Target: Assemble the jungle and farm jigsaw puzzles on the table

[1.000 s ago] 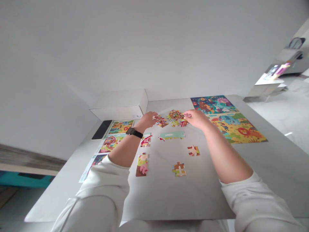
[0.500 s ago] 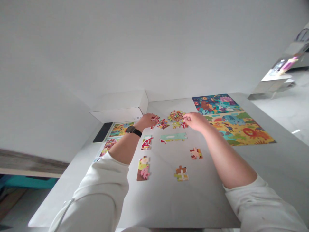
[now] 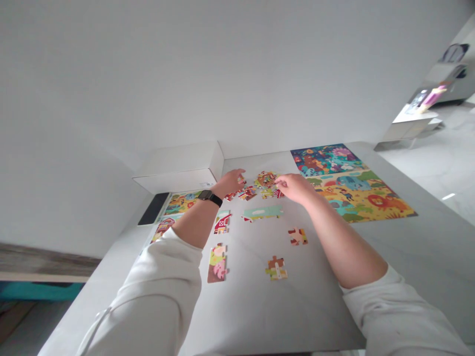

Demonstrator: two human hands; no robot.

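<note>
Jigsaw pieces (image 3: 276, 264) lie on the table (image 3: 260, 316) between a box (image 3: 178, 170) and a puzzle picture (image 3: 352, 190).

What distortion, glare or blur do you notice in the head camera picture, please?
In the head view, wide-angle distortion slants the edges of the table and swells the sleeve at the bottom; a small glare streak shows on the floor; the pile of puzzle pieces looks soft, its details hard to make out.

The pale grey bench (image 3: 252, 316) carries a large colourful animal jigsaw (image 3: 345, 183) at two o'clock, a white cardboard box (image 3: 178, 168) at eleven, a flat black slab (image 3: 153, 208) at ten, and loose cardboard puzzle pieces (image 3: 276, 268) around its centre.
</note>
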